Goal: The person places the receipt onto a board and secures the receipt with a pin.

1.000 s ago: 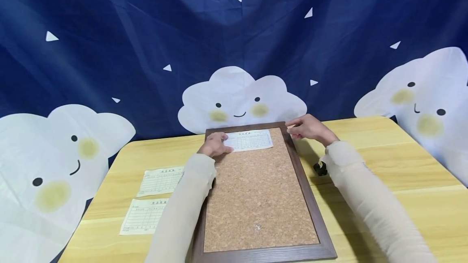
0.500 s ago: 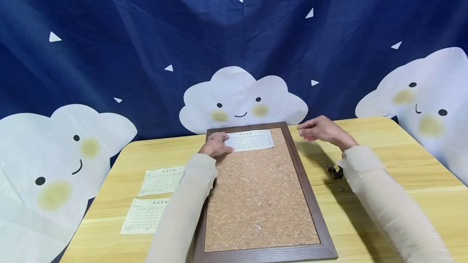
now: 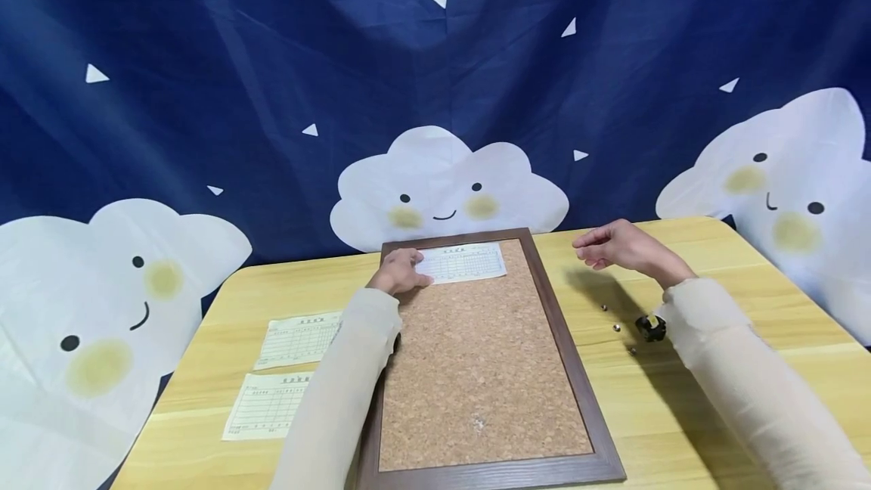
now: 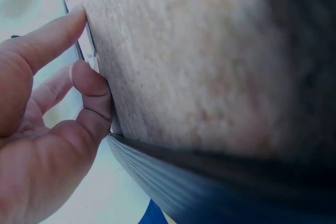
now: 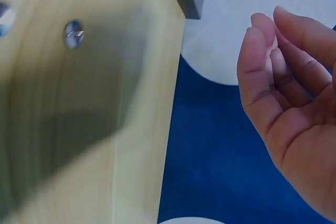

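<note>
Call it part-way at most, as a judgement: see one paper slip (image 3: pixel 469 262) lying on cork board (image 3: pixel 483 361) near its far end. Count two loose slips (image 3: pixel 299 339) as likely remaining, lying on table (image 3: pixel 721 248) left of cork board, partly behind left sleeve (image 3: pixel 347 384). Cannot confirm any fastening through paper slip; count three metal tacks (image 3: pixel 617 327) on table right of cork board, near small black item (image 3: pixel 651 328). Find left hand (image 3: pixel 397 271) at left end of paper slip, with fingers spread, touching rather than gripping. Find right hand (image 3: pixel 626 245) raised beside cork board, with fingers loosely curled, nothing visible between tips. Get bent and straight fingers from left wrist view, unclear in head view. Get only two tacks from right wrist view, one cut off, but plainly round and shiny; miss black item there
</note>
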`<action>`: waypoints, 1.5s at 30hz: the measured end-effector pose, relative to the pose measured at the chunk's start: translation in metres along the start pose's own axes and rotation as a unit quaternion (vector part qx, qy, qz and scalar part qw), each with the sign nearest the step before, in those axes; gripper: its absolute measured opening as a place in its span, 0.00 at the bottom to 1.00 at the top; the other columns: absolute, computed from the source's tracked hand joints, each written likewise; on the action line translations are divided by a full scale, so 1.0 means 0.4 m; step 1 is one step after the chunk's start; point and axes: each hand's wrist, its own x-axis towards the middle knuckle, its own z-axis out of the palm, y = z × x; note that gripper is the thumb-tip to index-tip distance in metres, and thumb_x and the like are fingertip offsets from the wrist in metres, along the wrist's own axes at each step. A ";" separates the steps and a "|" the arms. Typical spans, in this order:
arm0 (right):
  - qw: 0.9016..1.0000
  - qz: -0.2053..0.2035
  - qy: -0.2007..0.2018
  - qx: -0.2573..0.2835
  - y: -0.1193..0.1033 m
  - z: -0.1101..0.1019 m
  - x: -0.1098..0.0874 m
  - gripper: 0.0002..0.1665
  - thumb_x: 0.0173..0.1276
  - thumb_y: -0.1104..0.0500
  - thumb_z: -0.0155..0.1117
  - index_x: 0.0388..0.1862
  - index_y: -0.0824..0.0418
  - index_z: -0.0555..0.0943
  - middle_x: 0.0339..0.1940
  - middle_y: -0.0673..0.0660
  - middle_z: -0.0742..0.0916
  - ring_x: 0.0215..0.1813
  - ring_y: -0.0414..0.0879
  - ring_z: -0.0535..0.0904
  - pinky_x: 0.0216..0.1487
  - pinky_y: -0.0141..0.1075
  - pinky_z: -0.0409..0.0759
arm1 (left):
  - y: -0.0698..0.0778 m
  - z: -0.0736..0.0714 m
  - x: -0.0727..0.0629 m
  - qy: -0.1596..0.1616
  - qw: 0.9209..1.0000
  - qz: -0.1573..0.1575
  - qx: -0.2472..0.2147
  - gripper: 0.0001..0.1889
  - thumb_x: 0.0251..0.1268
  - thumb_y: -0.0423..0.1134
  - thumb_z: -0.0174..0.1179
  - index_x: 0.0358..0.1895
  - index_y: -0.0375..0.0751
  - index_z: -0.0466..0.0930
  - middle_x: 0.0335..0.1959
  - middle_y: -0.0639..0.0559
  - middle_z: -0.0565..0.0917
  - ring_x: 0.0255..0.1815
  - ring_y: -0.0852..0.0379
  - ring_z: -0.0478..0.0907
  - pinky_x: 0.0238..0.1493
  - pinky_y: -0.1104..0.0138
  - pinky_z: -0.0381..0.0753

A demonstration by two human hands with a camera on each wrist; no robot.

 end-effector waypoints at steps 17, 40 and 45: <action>0.999 -0.003 -0.038 -0.008 0.059 -0.010 -0.049 0.16 0.69 0.69 0.62 0.50 0.81 0.78 0.34 0.56 0.87 0.32 0.42 0.80 0.38 0.37 0.83 | -0.001 0.002 0.000 0.002 1.000 -0.005 -0.013 0.28 0.64 0.41 0.69 0.65 0.38 0.74 0.66 0.42 0.73 0.67 0.46 0.68 0.68 0.55 0.67; 0.994 0.025 -0.106 -0.027 0.119 0.008 -0.076 0.13 0.66 0.66 0.68 0.43 0.77 0.83 0.33 0.53 0.88 0.31 0.41 0.77 0.32 0.34 0.80 | 0.003 0.003 0.002 -0.002 1.000 -0.020 -0.021 0.29 0.65 0.41 0.69 0.68 0.38 0.73 0.68 0.43 0.73 0.69 0.48 0.67 0.69 0.56 0.66; 0.992 0.028 -0.120 -0.028 0.128 0.009 -0.079 0.14 0.64 0.66 0.70 0.44 0.77 0.83 0.30 0.51 0.86 0.29 0.39 0.76 0.31 0.34 0.78 | 0.006 0.004 0.001 -0.002 0.999 -0.024 -0.021 0.30 0.65 0.41 0.69 0.68 0.39 0.73 0.69 0.43 0.72 0.69 0.48 0.68 0.69 0.56 0.67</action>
